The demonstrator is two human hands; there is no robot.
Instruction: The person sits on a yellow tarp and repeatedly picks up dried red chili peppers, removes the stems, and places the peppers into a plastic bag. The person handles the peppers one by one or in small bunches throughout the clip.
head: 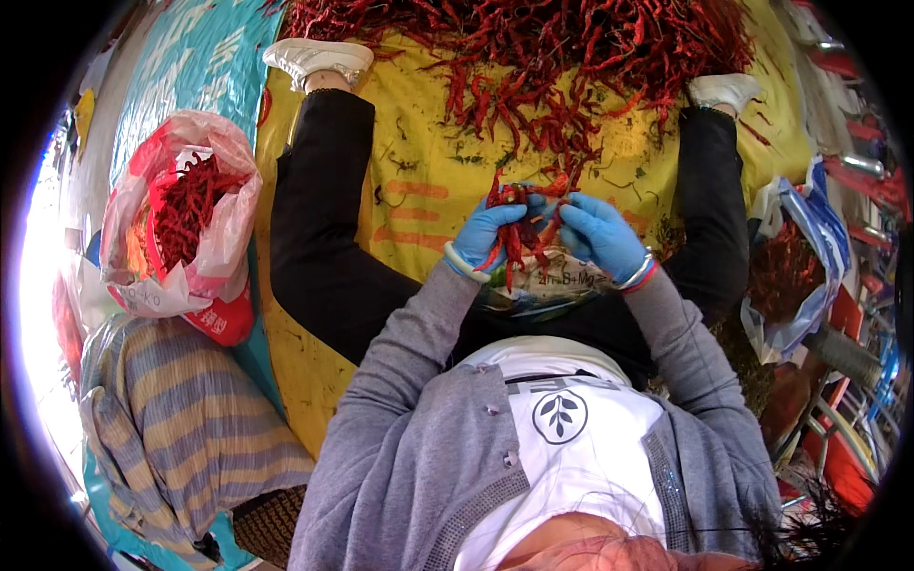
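Both my hands wear blue gloves and are raised over my lap. My left hand (491, 227) is closed around a bunch of dried red chili peppers (515, 246) that hang down below the fingers. Close by on the right, my right hand (600, 232) pinches a red chili (555, 223) between thumb and fingers, at the side of the bunch. Beyond the hands, loose chilies (535, 107) trail down from a large heap of dried red chilies (571, 28) on a yellow sheet (428, 150). Under the hands lies a printed plastic bag (571, 280), partly covered.
A red and white plastic bag (118, 235) holding chilies stands at the left, above a striped cloth (193, 428). Another bag (832, 250), blue and white, with chilies sits right of my leg. Stems and leaf scraps litter the yellow sheet. White shoes (321, 58) flank the heap.
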